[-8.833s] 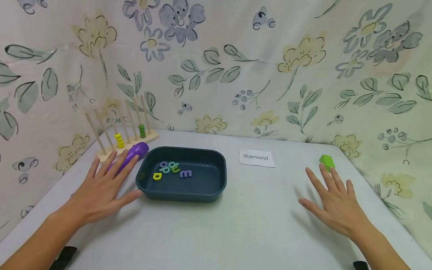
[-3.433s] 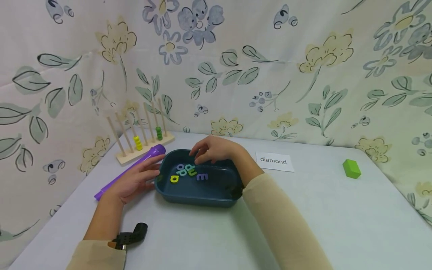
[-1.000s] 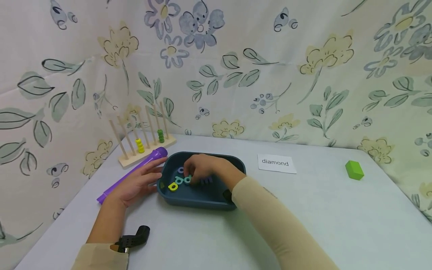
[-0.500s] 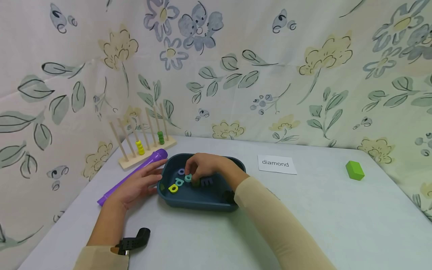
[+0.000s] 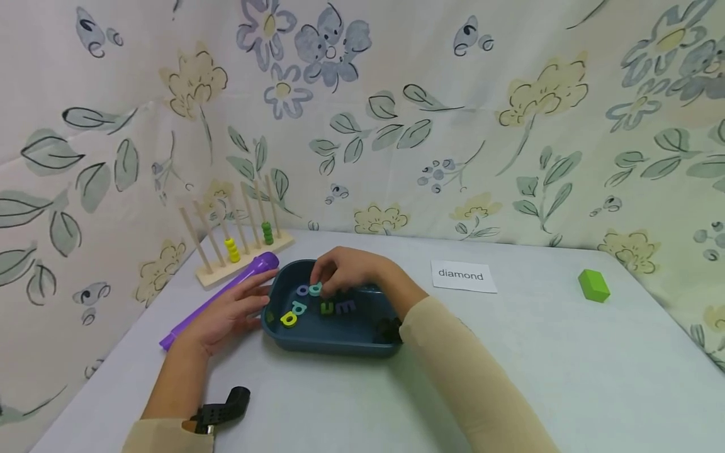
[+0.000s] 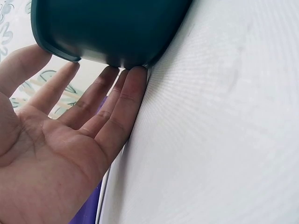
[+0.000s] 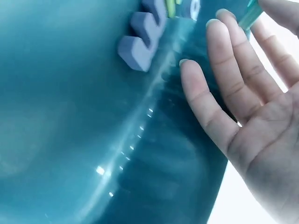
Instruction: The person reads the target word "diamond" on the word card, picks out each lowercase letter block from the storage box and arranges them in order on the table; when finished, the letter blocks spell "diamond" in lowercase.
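Note:
A dark teal tray [image 5: 334, 346] holds several small letters. My right hand [image 5: 351, 267] reaches over its far side, thumb and index finger pinching a light-teal letter [image 5: 315, 289]; in the right wrist view that letter [image 7: 251, 15] shows edge-on at the top right. Near it lie a purple ring-shaped letter [image 5: 303, 290], a second teal letter [image 5: 298, 308], a yellow letter [image 5: 289, 319], a green letter [image 5: 326, 308] and a purple m [image 5: 344, 306]. My left hand [image 5: 226, 318] rests its extended fingertips against the tray's left end, as the left wrist view shows.
A purple tube-like object with a bulbous end [image 5: 226, 289] lies left of the tray. Behind it stands a wooden bead rack [image 5: 223, 272] with upright pegs and yellow and green beads. A "diamond" card [image 5: 463, 276] and a green block [image 5: 593, 285] are to the right.
Both hands were spread over the table first, then came to the tray. Within the last second, my right hand moved farther back with the teal letter, uncovering the green letter. The left hand stayed put.

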Tool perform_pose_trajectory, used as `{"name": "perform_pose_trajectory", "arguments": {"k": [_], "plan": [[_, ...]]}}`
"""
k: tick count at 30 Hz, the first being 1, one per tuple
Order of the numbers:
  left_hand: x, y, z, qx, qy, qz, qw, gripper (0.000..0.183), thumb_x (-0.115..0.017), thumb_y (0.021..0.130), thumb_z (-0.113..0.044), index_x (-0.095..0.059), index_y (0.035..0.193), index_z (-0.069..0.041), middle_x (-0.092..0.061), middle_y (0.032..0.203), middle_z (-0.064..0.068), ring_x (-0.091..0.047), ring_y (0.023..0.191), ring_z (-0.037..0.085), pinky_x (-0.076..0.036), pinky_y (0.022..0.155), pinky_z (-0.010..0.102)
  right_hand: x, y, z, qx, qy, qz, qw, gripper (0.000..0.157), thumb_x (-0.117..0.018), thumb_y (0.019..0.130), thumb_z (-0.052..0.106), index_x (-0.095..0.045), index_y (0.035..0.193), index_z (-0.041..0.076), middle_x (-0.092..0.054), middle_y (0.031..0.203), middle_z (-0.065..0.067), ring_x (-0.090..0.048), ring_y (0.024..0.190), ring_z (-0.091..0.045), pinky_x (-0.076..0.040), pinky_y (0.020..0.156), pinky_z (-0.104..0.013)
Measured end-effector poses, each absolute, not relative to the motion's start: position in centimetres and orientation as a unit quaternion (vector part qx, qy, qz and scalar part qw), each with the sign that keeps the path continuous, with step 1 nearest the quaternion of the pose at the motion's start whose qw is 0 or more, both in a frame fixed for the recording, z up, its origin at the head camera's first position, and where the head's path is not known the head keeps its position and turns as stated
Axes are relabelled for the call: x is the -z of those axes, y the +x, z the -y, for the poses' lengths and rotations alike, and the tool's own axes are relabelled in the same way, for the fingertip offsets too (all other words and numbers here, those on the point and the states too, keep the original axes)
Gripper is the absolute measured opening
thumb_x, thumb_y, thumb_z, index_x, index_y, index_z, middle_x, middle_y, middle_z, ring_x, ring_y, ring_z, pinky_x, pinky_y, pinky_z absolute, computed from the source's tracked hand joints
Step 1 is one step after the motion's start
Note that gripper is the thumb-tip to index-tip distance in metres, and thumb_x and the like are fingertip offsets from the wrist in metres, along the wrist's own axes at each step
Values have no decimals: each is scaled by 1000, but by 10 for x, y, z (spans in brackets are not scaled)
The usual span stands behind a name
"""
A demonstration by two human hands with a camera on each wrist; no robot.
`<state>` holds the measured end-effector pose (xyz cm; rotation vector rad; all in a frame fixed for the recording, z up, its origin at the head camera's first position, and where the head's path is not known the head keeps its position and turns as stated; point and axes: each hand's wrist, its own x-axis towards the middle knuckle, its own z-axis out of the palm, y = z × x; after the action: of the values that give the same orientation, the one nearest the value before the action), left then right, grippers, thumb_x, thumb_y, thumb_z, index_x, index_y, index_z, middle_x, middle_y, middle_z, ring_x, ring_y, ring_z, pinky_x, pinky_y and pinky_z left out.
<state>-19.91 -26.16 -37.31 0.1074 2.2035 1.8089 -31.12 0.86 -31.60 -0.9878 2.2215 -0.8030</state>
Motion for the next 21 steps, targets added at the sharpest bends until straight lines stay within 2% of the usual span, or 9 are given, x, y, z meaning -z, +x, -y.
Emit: {"name": "perform_pose_trajectory", "arguments": {"k": [7, 14, 21], "plan": [[376, -196, 262, -625, 37, -767, 140, 66, -60, 104, -36, -31, 163, -29, -27, 169, 16, -29, 152, 42, -45, 112, 54, 299, -309, -22, 319, -379, -825, 273, 27, -74, 88, 19, -73, 115, 15, -75, 101, 0, -67, 89, -18, -58, 79, -34], [376, -197, 262, -627, 45, -766, 136, 65, -58, 105, -33, -30, 164, -27, -29, 167, 18, -34, 150, 42, -49, 107, 46, 285, -303, -34, 318, -383, -831, 250, 29, -73, 88, 23, -73, 117, 15, -74, 103, 0, -68, 93, -16, -59, 81, -29], [375, -198, 260, -632, 49, -762, 134, 64, -58, 106, -32, -31, 164, -25, -32, 165, 18, -39, 145, 40, -50, 101, 38, 272, -293, -50, 336, -385, -829, 228, 28, -69, 92, 23, -73, 119, 14, -75, 103, -1, -71, 94, -18, -59, 87, -36]]}}
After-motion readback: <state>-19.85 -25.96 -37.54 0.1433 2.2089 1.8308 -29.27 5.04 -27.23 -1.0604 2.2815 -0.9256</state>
